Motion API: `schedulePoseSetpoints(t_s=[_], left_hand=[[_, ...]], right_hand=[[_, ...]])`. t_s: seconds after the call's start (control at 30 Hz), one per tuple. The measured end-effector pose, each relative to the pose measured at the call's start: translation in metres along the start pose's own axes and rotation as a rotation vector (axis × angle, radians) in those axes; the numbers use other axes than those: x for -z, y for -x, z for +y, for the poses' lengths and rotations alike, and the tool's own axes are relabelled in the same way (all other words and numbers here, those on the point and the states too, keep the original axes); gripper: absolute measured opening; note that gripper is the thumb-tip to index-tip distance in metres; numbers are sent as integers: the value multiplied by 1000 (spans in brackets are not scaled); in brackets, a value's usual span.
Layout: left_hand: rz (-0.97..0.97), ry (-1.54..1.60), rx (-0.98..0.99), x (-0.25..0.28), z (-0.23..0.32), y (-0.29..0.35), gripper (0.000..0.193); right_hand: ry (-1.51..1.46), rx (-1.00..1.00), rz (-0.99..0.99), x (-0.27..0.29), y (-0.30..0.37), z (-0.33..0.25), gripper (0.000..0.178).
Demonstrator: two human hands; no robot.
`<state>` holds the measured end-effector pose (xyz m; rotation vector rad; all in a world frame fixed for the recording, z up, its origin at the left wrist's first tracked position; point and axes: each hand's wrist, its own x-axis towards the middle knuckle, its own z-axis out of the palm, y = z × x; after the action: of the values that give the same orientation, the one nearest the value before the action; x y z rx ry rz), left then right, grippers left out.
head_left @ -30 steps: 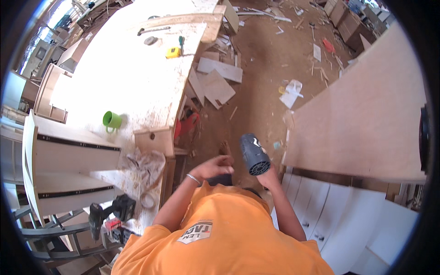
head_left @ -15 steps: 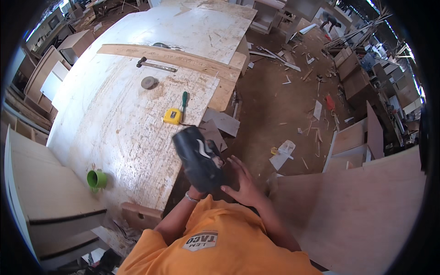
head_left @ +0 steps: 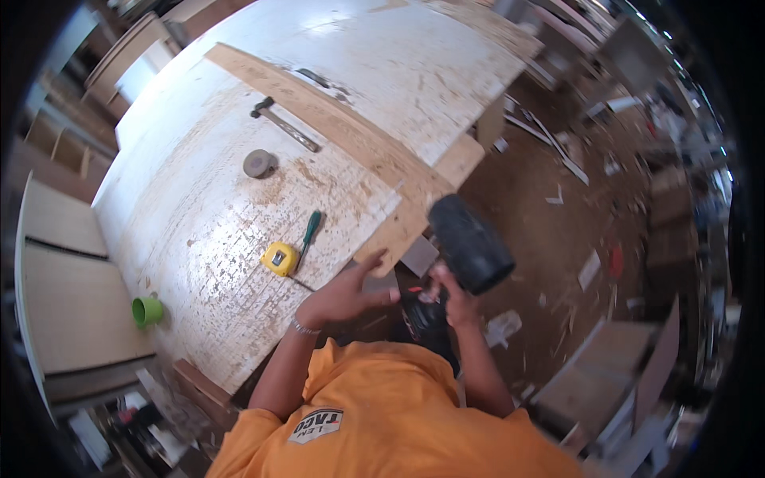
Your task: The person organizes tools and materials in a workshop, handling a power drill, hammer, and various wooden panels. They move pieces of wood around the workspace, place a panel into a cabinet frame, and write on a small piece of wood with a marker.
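Note:
A black rubber mallet (head_left: 472, 244) is up off the bench, its thick head toward the far right of my body. My right hand (head_left: 457, 301) is closed below the head, on what appears to be the handle, which is mostly hidden. Held out by the bench edge, my left hand (head_left: 344, 296) is empty with its fingers apart. Closest to it on the bench lie a yellow tape measure (head_left: 279, 259) and a green-handled screwdriver (head_left: 311, 228). A hammer (head_left: 285, 125) and a round grey-brown disc or roll (head_left: 258, 163) lie farther off.
The white, scuffed bench (head_left: 199, 207) spreads ahead and left. A long wooden board (head_left: 319, 111) crosses it. A green cup (head_left: 147, 311) stands near its left edge. Wood offcuts and scraps litter the brown floor (head_left: 550, 231) on the right, beside stacked panels (head_left: 598, 374).
The mallet has swung from in front of my left hand over to the right, where my right hand holds it. My left hand now shows free. The view has turned.

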<state>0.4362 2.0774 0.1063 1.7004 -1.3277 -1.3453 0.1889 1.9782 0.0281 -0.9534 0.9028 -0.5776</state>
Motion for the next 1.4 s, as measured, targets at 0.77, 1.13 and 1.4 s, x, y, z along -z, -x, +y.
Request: schedulePoseSetpoints(t_s=[0.77, 1.13, 1.4], left_hand=[[1146, -544, 432, 12, -37, -307, 79], [1131, -518, 422, 15, -55, -302, 74], [1098, -536, 364, 15, -70, -296, 75]], right_hand=[[433, -227, -234, -12, -305, -190, 25], [595, 918, -638, -114, -392, -234, 59], [928, 1011, -749, -72, -358, -158, 55]])
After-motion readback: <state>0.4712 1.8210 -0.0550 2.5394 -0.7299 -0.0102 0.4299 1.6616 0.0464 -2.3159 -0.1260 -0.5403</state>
